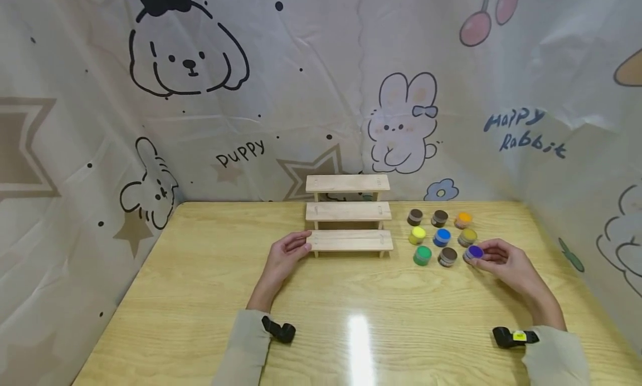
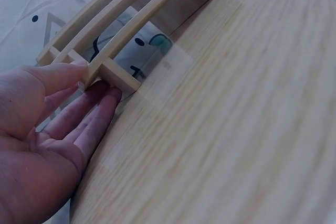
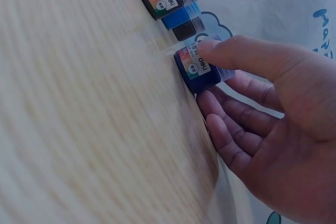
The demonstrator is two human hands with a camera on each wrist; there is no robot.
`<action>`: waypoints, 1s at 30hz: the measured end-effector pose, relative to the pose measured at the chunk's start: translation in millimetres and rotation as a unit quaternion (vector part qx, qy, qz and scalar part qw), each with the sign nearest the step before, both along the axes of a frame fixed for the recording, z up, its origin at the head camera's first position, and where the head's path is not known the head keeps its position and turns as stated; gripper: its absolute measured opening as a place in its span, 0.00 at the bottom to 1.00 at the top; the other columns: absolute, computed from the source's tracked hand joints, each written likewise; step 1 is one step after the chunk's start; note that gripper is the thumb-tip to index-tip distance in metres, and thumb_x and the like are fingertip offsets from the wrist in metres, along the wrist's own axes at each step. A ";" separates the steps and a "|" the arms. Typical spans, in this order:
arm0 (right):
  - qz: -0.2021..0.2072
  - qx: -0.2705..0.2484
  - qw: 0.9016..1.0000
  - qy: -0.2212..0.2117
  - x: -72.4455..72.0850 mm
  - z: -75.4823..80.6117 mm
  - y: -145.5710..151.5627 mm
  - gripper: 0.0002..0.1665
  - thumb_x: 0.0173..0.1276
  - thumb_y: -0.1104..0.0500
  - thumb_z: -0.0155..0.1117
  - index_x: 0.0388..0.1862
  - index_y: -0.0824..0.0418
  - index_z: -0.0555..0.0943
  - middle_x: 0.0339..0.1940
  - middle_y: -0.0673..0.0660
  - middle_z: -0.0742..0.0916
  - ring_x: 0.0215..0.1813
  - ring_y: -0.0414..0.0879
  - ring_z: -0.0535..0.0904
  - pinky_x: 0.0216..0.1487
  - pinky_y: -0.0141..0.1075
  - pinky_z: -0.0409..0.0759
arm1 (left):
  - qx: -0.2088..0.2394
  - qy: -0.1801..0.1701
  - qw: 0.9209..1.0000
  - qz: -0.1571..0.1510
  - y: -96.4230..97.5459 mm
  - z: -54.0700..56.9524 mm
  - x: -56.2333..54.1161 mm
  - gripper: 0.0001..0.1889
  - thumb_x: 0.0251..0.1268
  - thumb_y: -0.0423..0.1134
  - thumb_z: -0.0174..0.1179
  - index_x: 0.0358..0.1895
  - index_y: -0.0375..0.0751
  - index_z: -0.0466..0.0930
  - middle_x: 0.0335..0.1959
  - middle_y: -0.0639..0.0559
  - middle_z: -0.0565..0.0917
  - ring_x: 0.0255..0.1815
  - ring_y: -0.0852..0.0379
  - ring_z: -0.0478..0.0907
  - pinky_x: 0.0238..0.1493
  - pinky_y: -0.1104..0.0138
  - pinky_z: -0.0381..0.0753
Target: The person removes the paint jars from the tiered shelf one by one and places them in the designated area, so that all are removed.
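Observation:
A three-step wooden stand (image 1: 349, 240) is set at the back of the table. At its lowest step's left end, my left hand (image 1: 285, 258) grips the board; in the left wrist view the thumb lies on the edge and the fingers reach underneath. Toward the right, my right hand (image 1: 506, 265) pinches a small purple paint jar (image 1: 473, 253) at the front right corner of a group of jars. The right wrist view shows that paint jar (image 3: 197, 69) between thumb and fingers, its label partly covered by the thumb.
Beside the purple jar are a brown paint jar (image 1: 447, 257) and a green paint jar (image 1: 423, 255). Behind them stand a blue jar (image 1: 442, 237), a yellow jar (image 1: 417, 235) and several others. A printed cloth (image 1: 321, 102) hangs behind the wooden table (image 1: 210, 280).

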State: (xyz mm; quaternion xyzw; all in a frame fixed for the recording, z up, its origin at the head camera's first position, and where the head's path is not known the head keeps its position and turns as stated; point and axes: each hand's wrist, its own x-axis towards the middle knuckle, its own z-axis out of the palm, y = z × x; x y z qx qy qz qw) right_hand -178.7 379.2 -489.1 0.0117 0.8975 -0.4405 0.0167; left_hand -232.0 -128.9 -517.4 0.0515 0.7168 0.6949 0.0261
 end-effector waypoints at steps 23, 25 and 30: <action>-0.024 0.056 0.997 0.049 4.0 20.8 -12.5 0.34 0.77 0.41 0.61 0.67 0.67 0.73 0.61 0.69 0.80 0.61 0.64 0.76 0.45 0.23 0.74 | -0.003 -0.003 1.000 -0.007 -3.0 -4.8 0.5 0.18 0.71 0.30 0.65 0.62 0.32 0.81 0.60 0.36 0.83 0.61 0.45 0.79 0.53 0.73 0.81; -0.041 0.066 0.993 0.092 3.6 22.9 -20.8 0.30 0.77 0.43 0.62 0.63 0.66 0.76 0.59 0.67 0.82 0.59 0.61 0.76 0.44 0.20 0.72 | -0.009 -0.003 1.000 -0.007 -4.0 -1.9 1.1 0.18 0.71 0.29 0.65 0.62 0.32 0.81 0.60 0.36 0.83 0.61 0.45 0.79 0.53 0.73 0.81; -0.044 0.076 0.982 0.166 -0.5 28.1 -47.2 0.23 0.77 0.49 0.65 0.59 0.65 0.80 0.57 0.65 0.84 0.56 0.57 0.78 0.47 0.16 0.73 | -0.026 -0.018 0.999 -0.025 -9.7 9.4 3.7 0.19 0.72 0.27 0.62 0.64 0.31 0.79 0.62 0.35 0.81 0.64 0.43 0.77 0.56 0.71 0.80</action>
